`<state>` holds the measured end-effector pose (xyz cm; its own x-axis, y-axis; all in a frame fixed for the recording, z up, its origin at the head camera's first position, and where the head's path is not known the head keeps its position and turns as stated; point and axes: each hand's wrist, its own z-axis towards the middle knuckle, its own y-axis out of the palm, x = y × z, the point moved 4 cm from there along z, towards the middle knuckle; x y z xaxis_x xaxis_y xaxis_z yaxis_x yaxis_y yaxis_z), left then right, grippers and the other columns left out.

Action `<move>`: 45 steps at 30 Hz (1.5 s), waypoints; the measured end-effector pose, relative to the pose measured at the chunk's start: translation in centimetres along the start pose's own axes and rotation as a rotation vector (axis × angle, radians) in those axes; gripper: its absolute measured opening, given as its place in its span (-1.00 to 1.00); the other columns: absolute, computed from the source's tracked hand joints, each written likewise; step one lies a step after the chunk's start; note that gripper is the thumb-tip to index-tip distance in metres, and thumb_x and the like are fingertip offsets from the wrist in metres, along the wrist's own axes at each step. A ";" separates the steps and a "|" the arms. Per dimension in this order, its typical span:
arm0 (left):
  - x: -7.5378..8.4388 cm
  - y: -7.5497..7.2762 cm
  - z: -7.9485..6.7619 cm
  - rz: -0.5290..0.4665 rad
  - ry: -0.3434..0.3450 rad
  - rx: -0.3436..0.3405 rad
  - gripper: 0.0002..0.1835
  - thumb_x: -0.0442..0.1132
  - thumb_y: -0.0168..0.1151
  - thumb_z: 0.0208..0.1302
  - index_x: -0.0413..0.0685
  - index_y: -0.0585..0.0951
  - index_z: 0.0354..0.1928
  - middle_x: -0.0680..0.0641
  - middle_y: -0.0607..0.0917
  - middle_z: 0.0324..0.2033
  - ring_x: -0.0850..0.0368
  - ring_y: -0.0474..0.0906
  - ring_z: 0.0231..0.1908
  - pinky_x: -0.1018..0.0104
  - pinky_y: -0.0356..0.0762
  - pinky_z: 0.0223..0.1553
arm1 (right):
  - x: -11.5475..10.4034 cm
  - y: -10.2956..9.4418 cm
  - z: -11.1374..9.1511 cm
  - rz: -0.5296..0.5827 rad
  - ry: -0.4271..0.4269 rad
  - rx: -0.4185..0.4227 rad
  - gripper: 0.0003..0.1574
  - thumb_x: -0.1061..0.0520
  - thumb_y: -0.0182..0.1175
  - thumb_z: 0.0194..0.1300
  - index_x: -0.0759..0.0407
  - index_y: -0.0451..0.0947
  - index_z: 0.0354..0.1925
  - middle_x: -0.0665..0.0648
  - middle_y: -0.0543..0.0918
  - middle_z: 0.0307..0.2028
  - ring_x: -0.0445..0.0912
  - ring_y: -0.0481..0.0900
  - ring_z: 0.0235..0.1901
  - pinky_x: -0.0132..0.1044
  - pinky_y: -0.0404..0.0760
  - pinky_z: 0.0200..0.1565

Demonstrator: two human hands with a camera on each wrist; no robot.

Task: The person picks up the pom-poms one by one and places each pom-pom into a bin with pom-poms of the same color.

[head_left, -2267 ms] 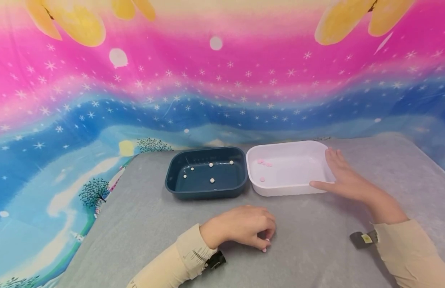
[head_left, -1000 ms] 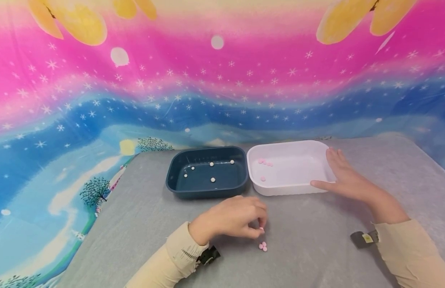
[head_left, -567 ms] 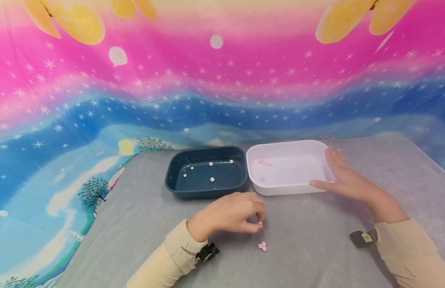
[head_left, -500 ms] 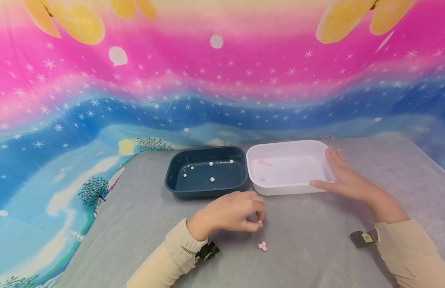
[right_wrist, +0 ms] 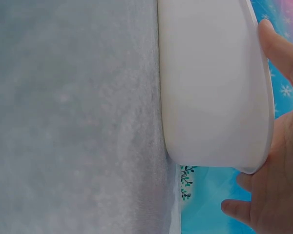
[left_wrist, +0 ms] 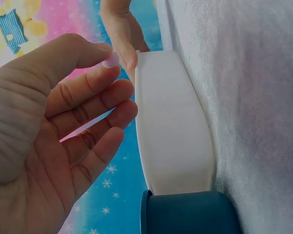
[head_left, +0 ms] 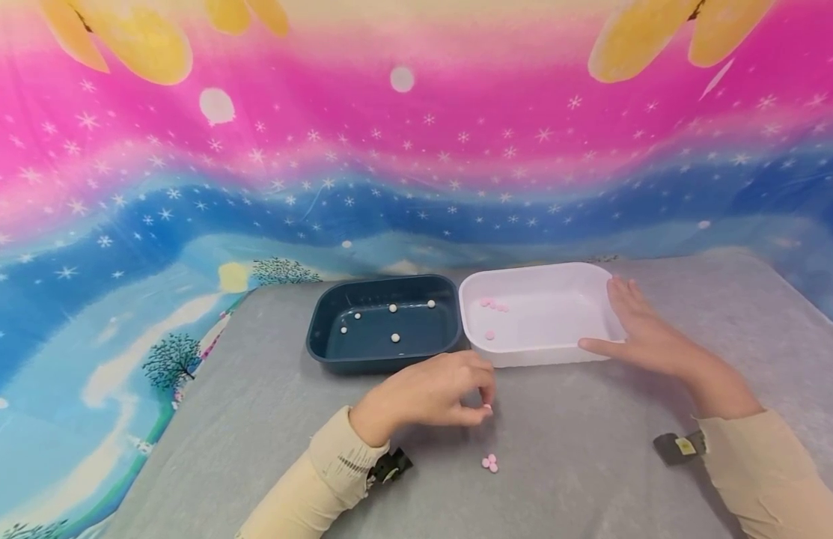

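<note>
My left hand (head_left: pixel 439 389) pinches a small round pink piece (left_wrist: pixel 111 60) between thumb and index finger, held above the grey cloth just in front of the two tubs. The other fingers are loosely bent. Below it on the cloth lies a cluster of three pink pieces (head_left: pixel 490 463). My right hand (head_left: pixel 648 333) rests against the right end of the white tub (head_left: pixel 534 358), thumb at the near rim and fingers spread straight along the end. Several pink pieces (head_left: pixel 493 305) lie at the left of that tub's floor.
A dark blue tub (head_left: pixel 382 365) stands beside the white one, with several small white balls (head_left: pixel 395 338) scattered on its floor. Grey cloth (head_left: pixel 571 457) covers the table. Behind the tubs hangs a colourful printed backdrop (head_left: pixel 416 150).
My left hand has risen from the pink cluster and moved forward toward the tubs, a pink piece between its fingertips. The cluster has come into sight. The right hand stays at the white tub.
</note>
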<state>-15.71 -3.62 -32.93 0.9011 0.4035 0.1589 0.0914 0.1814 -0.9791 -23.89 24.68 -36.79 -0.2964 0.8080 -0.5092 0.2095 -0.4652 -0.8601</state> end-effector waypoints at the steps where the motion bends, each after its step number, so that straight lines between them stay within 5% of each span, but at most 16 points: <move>1: 0.0 0.0 0.0 -0.001 -0.004 0.003 -0.93 -0.13 0.19 0.17 0.12 0.57 -0.44 0.18 0.53 -0.38 0.35 0.41 -0.23 0.56 0.38 -0.17 | 0.0 0.0 0.0 -0.001 0.002 0.000 0.39 -0.34 0.13 0.16 0.27 -0.58 0.39 0.16 -0.62 0.38 0.07 -0.76 0.33 0.26 -0.43 0.28; 15: -1.3 -0.4 0.5 -0.050 -0.038 0.020 -0.93 -0.13 0.18 0.20 0.11 0.60 -0.39 0.20 0.55 -0.40 0.28 0.45 -0.26 0.56 0.38 -0.17 | -0.2 -0.1 -0.1 0.001 0.010 0.000 0.39 -0.34 0.13 0.16 0.26 -0.58 0.39 0.15 -0.61 0.39 0.05 -0.75 0.34 0.26 -0.40 0.29; 45: -3.0 -1.3 1.4 0.007 -0.064 0.073 -0.91 -0.13 0.19 0.21 0.07 0.61 -0.38 0.10 0.59 -0.38 0.29 0.42 -0.30 0.53 0.40 -0.20 | -0.3 0.0 -0.2 0.000 0.019 -0.007 0.39 -0.35 0.13 0.16 0.27 -0.59 0.38 0.15 -0.63 0.38 0.06 -0.76 0.33 0.26 -0.40 0.29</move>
<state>-19.17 -3.78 -31.96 0.8726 0.4606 0.1622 0.0519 0.2428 -0.9687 -23.61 24.53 -36.60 -0.2787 0.8146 -0.5086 0.2165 -0.4627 -0.8597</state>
